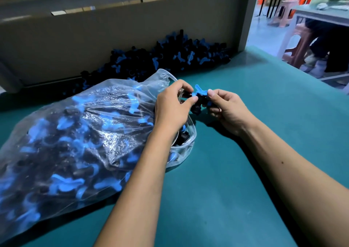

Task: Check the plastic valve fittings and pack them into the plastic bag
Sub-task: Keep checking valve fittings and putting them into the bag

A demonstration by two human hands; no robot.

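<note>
From the head view, both hands pinch one valve fitting (198, 100) just above the tabletop (245, 152): the left hand (172, 107) has its grip closed on the black body, the right hand (225, 108) on the blue handle end. The plastic bag (75, 143), already well filled, lies just left, its mouth beneath the left wrist. Turning the handle fully and eyeing both ports would likely make a sound check before dropping it in; the unpacked pile (160, 59) waits behind.

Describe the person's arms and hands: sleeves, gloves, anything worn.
Both forearms are bare as far as the frame shows, with no sleeves in view. The left hand and right hand wear no gloves, and no rings, watch or wristbands show. Fingernails look short and unpainted.
</note>
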